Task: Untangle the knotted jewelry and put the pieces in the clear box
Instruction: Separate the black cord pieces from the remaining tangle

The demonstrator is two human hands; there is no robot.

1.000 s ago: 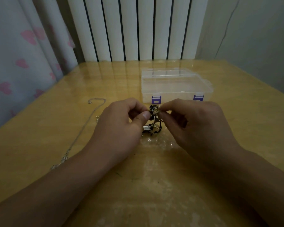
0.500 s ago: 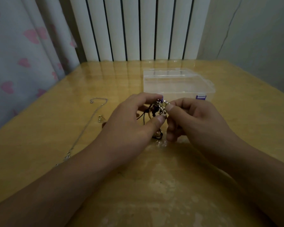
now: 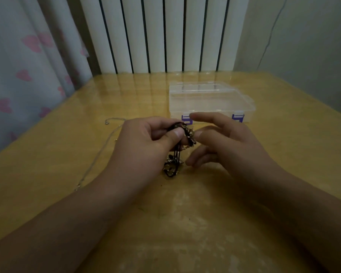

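Since a moment ago our right hand (image 3: 222, 142) has let go and spread its fingers, while the left hand (image 3: 146, 142) now carries the knotted jewelry (image 3: 182, 142) alone, thumb and forefinger pinching its top. Dark cords hang from that pinch down to a gold cluster just touching the worktop (image 3: 185, 223). Best we keep the left pinch firm and high so the cords hang free, then let the right fingertips pick one strand and tease it loose rather than tug, or the knot likely tightens. One silver chain (image 3: 98, 154) lies stretched out to the left, well apart. Room is generous: the clear box (image 3: 211, 101) sits closed just behind our hands, purple latches facing us, and the worktop edges stay far off.
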